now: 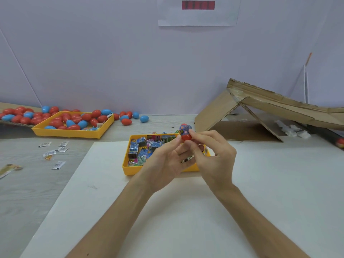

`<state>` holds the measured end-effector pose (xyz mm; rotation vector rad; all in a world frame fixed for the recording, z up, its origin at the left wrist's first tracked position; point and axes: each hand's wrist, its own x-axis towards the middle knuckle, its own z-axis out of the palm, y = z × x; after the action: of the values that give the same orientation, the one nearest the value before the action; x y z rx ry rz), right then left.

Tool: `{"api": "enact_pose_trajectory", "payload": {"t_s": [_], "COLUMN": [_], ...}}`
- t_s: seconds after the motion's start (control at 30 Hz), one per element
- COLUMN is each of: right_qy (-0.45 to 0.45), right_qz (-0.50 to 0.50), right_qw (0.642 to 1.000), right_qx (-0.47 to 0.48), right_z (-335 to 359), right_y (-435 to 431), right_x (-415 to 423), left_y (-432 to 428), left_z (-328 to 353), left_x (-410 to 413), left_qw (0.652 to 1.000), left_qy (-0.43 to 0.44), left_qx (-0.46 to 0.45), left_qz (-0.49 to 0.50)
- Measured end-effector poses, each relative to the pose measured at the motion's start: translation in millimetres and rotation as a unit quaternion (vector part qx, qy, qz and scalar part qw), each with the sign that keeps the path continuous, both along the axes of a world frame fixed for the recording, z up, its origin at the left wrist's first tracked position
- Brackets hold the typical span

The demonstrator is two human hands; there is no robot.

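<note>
Both hands meet above a yellow tray filled with small wrapped packets. Between them is a red plastic egg half with a blue wrapped packet sticking out of its top. My left hand pinches the egg half from the left with thumb and fingers. My right hand grips it from the right, fingertips on the packet and the shell. A small striped packet shows between the two palms.
A second yellow tray at the back left holds red and blue eggs, with more eggs loose behind it. Small sachets lie on the left of the table. A folded cardboard ramp stands at the right. A white sheet covers the table front.
</note>
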<state>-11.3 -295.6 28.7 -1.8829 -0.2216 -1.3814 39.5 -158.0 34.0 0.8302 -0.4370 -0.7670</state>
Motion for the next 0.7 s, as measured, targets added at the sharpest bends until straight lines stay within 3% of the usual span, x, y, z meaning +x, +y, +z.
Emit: {"api": "enact_pose_trajectory", "payload": {"t_s": [0.2,0.4,0.6,0.7], "right_qy": [0.057,0.128,0.087,0.081], "right_qz": [0.048,0.115,0.088,0.097], "right_qw": [0.997,0.979,0.992,0.992], "right_qx": [-0.007,0.112,-0.006,0.000], "right_z": [3.9,7.6,8.7,8.2], "right_y": [1.0,0.2,-2.0,-1.0], "right_x": [-0.1,0.7,0.5,0.9], "left_y": [-1.8,-1.6,-3.6,-4.1], "left_z": [3.2,3.6,1.5,1.5], "left_x": [0.3,4.0,2.2,1.3], "left_qw": [0.998,0.989,0.987,0.987], "left_qy": [-0.034,-0.032,-0.057,-0.067], "left_qx": [0.012,0.024,0.012,0.016], "left_qz": [0.056,0.141,0.147,0.144]}}
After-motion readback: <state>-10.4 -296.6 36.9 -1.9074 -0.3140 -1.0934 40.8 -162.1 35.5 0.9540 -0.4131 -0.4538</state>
